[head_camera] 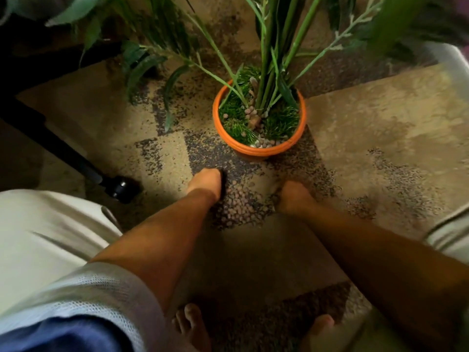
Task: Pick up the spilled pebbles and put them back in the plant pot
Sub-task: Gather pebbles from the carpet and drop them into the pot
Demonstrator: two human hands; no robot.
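Note:
A heap of small brown pebbles [241, 204] lies spilled on the carpet just in front of an orange plant pot [258, 148]. The pot holds green stems, grass-like tufts and a few pebbles at its near rim. My left hand [206, 182] rests on the carpet at the left edge of the heap, fingers curled down against the floor. My right hand [294, 198] is down at the heap's right edge, fingers bent into the pebbles. Both hands are blurred, so whether they hold pebbles is hidden.
A black chair leg with a castor [119, 186] stands on the carpet to the left. Long plant leaves [172, 82] hang over the floor behind the pot. A pale container edge [454, 64] shows at the far right. My bare feet [190, 323] are below the arms.

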